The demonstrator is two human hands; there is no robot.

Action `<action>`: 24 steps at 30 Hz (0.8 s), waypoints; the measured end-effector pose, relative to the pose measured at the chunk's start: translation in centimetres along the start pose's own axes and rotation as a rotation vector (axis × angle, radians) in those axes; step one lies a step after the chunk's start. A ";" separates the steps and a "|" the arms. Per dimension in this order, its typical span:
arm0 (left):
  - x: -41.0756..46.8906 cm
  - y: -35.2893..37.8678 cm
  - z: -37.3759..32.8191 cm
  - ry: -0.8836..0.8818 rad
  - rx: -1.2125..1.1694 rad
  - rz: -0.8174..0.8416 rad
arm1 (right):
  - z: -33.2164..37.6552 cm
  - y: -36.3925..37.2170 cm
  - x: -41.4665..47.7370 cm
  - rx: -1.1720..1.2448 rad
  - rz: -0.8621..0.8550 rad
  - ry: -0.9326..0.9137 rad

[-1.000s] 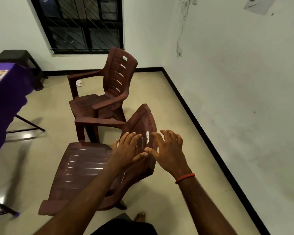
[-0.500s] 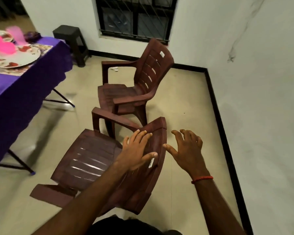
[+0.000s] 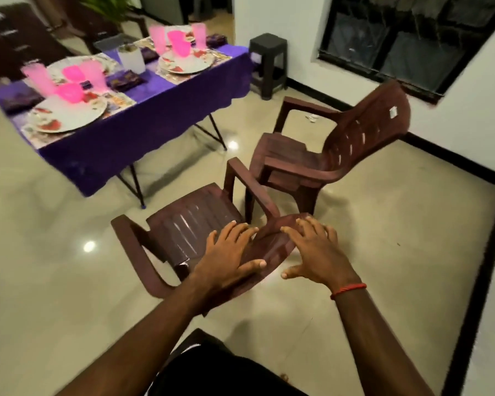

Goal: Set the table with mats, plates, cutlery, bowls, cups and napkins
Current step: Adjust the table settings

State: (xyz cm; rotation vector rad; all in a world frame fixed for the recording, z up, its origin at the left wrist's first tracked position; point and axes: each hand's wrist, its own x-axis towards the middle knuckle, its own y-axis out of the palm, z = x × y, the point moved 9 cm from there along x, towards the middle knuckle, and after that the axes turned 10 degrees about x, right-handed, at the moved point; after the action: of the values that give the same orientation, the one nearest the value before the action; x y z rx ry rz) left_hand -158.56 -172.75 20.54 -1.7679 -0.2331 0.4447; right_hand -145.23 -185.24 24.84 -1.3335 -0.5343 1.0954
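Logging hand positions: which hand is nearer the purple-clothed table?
Left. The left hand rests on the near chair's backrest, toward the table; the right hand sits beyond it, farther off.

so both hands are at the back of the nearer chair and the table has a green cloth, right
No: the head view shows the cloth is purple, not green. The left hand and right hand are at the back of the nearer chair.

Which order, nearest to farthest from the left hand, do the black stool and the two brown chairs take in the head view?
1. Near chair, under the left hand, at its backrest.
2. Far chair, ahead to the right.
3. Black stool, beside the far wall.
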 end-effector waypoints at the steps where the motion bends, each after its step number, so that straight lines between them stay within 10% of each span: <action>1: -0.8 0.2 0.0 -0.027 -0.019 0.017 | 0.1 0.5 0.2 -0.017 0.036 -0.040; 9: -6.7 3.9 0.0 -0.240 -0.018 0.202 | 2.2 5.2 2.6 -0.087 0.088 -0.339; 24: -3.8 2.0 3.4 -0.343 0.109 0.207 | 4.6 1.9 8.5 0.045 -0.359 -0.695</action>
State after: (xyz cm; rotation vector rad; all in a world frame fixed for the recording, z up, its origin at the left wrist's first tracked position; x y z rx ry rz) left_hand -163.55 -171.72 18.63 -1.6075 -0.2620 0.8961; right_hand -146.02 -175.89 21.82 -0.7457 -1.2000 1.2423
